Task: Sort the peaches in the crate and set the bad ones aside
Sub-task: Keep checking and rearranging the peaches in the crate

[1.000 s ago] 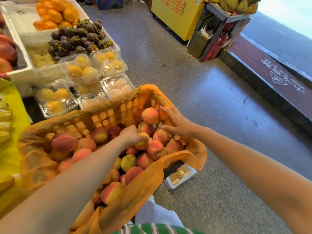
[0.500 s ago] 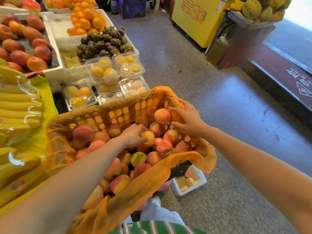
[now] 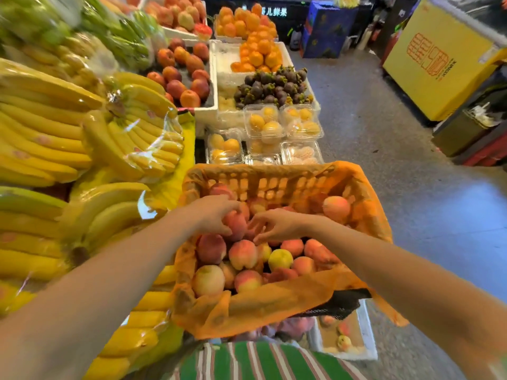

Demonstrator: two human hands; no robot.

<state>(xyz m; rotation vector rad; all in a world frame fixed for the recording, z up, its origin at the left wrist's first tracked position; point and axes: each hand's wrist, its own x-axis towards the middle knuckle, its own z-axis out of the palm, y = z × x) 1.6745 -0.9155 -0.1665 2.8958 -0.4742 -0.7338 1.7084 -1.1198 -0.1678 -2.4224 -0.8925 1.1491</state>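
A crate (image 3: 274, 179) lined with orange plastic stands in front of me, filled with several pink and yellow peaches (image 3: 242, 253). My left hand (image 3: 214, 218) is curled over a reddish peach (image 3: 235, 222) in the middle of the pile and grips it. My right hand (image 3: 277, 224) reaches in from the right with its fingers spread, the fingertips touching the peaches just right of that one. One peach (image 3: 336, 208) lies high at the crate's right side.
Wrapped bananas (image 3: 68, 138) are stacked on the left. Clear boxes of yellow fruit (image 3: 263, 127), mangosteens (image 3: 270, 86) and oranges lie behind the crate. A white foam box (image 3: 367, 344) with a few peaches sits on the floor at lower right. A yellow cabinet (image 3: 439, 58) stands far right.
My view swung left and up, bringing the bananas into sight. My left hand moved to a reddish peach in the pile's middle. My right hand came from the crate's right edge toward the centre.
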